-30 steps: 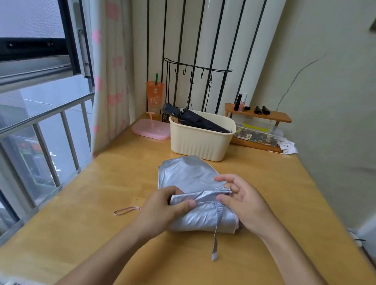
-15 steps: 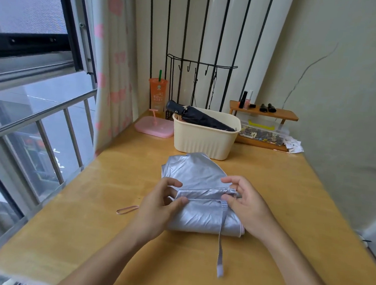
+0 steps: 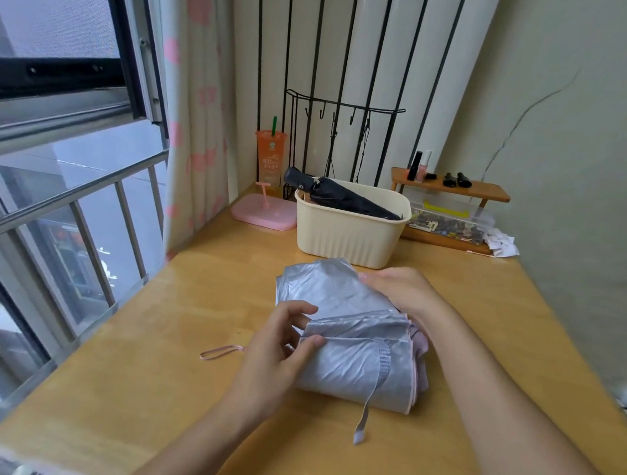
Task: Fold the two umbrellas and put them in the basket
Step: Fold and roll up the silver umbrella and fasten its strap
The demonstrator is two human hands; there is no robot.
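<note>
A silver umbrella lies collapsed on the wooden table, its canopy partly pleated, its closing strap hanging toward me. My left hand pinches a fold of the canopy at its left end. My right hand grips the fabric at the far right side. A pink wrist loop sticks out left of my left hand. Behind stands a cream basket with a folded black umbrella lying in it, handle poking over the left rim.
A pink tray and an orange cup stand left of the basket. A small wooden shelf with bottles and a clear box sits at the back right. Window bars run along the left, a wall along the right.
My right hand has moved up and back from the canopy's middle fold to its far right edge. My left hand still holds the left end, fingers now spread more.
</note>
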